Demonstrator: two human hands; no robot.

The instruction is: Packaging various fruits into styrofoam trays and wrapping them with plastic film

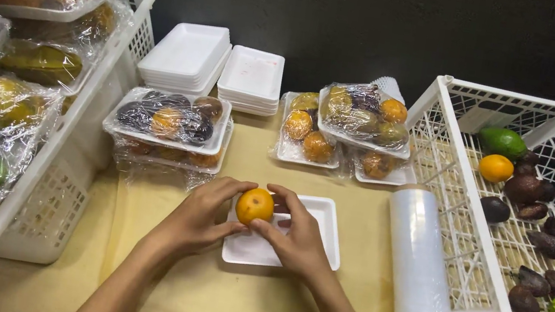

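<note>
We hold the orange (255,205) clamped between left hand (197,219) and right hand (295,239) over the tray (321,239), beside the film roll (422,275).

The tray (313,232) looks like matt white foam; the roll of film (422,275) is glossy clear plastic; the crate (459,229) is hard white plastic; the desk (224,303) wears matt tan paper.

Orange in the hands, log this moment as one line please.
left hand + right hand: holding orange | over white foam tray | cling film roll to right | white crate beyond roll
</note>
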